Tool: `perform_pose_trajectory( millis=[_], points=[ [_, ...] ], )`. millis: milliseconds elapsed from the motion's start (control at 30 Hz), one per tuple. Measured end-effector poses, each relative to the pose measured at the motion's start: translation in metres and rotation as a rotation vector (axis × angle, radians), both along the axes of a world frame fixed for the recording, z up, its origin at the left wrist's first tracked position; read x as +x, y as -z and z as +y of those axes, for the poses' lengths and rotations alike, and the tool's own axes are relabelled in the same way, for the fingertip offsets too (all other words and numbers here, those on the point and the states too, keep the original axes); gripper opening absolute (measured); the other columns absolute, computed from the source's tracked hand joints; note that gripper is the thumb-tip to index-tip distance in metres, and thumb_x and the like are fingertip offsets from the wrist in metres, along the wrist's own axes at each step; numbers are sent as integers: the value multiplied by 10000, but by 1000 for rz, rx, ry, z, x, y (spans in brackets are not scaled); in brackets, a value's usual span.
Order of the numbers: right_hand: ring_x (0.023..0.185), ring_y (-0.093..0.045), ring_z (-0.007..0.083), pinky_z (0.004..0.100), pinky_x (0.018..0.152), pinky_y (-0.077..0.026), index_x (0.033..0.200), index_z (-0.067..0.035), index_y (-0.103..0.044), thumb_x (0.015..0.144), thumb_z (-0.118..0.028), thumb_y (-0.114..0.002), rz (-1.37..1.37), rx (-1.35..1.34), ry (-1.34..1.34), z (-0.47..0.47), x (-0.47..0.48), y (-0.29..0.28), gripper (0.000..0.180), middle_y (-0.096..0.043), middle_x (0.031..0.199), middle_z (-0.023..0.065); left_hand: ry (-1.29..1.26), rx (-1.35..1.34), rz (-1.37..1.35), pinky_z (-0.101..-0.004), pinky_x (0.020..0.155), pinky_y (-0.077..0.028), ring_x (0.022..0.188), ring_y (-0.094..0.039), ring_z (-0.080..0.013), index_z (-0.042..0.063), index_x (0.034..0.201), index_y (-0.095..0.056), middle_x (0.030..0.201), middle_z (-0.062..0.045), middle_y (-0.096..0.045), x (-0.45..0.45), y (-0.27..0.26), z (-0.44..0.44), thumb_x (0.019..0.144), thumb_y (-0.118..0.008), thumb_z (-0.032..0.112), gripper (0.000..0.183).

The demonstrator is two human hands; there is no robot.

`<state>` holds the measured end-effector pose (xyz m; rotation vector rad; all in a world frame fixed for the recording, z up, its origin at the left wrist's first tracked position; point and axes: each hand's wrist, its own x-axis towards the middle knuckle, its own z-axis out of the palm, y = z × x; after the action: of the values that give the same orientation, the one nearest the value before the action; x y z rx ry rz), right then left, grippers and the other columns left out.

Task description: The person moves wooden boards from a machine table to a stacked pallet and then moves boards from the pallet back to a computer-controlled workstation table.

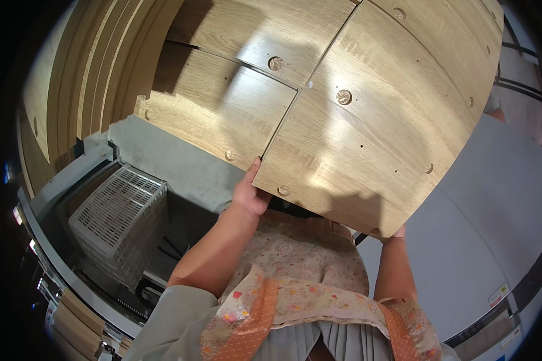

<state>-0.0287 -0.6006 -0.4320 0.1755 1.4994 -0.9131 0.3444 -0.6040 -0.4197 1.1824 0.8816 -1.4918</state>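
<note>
A wood-grain panel (365, 135) with round drilled holes lies in front of me, its near end reaching towards my apron. My left hand (251, 192) grips its near left corner, thumb on the edge and the fingers underneath. At the near right corner, my right hand (399, 233) is mostly hidden beneath the panel; what shows touches the edge. Left of this panel, separated by a narrow gap, lies another drilled wood-grain panel (216, 117). A further such panel (271, 31) lies beyond it.
Stacked wood-grain boards (104, 67) rise at the upper left. A white plastic basket (122, 207) stands below them, inside a metal frame (72, 270). A large grey machine surface (460, 239) is on the right. More boards (77, 320) lie at the lower left.
</note>
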Motion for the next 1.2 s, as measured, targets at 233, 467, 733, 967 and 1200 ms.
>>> perform_pose_trajectory(
  millis=[233,467,733,967,1200],
  points=[
    [1067,-490,292,452,859,-427,1242,-95,-400,879,-384,-341,-57,31,-31,-2,6,-7,468,-479,1211,105,-101,-84,115,-395,867,-416,964,-538,-259,49,1060,-528,1043,-93,-579,-10,4,3,821,-543,214,291],
    [1075,-484,290,456,855,-428,1246,-98,-395,875,-403,-342,-43,56,-70,-4,8,-13,483,-472,1218,103,-166,29,-48,-387,815,-442,904,-550,-243,56,993,-527,948,-82,-587,-22,10,9,815,-553,181,220],
    [1088,-469,290,458,854,-423,1244,-107,-401,857,-463,-352,-63,58,-139,-1,0,-11,528,-462,1230,90,-308,24,-89,-430,847,-428,966,-532,-278,39,1081,-465,1045,-113,-550,-28,36,20,834,-489,170,280],
    [1035,-505,296,453,833,-442,1255,-80,-389,850,-452,-398,-36,26,-118,7,-21,7,550,-494,1186,114,-377,-18,-82,-422,898,-399,1012,-519,-289,29,1121,-484,1096,-115,-557,-36,41,16,842,-451,211,335],
    [1055,-490,294,453,855,-427,1250,-83,-397,850,-469,-382,-51,27,-181,-5,-23,10,557,-483,1199,112,-426,-34,-92,-429,913,-379,1036,-500,-300,36,1144,-466,1136,-119,-533,-39,40,20,850,-443,251,365]
  ],
)
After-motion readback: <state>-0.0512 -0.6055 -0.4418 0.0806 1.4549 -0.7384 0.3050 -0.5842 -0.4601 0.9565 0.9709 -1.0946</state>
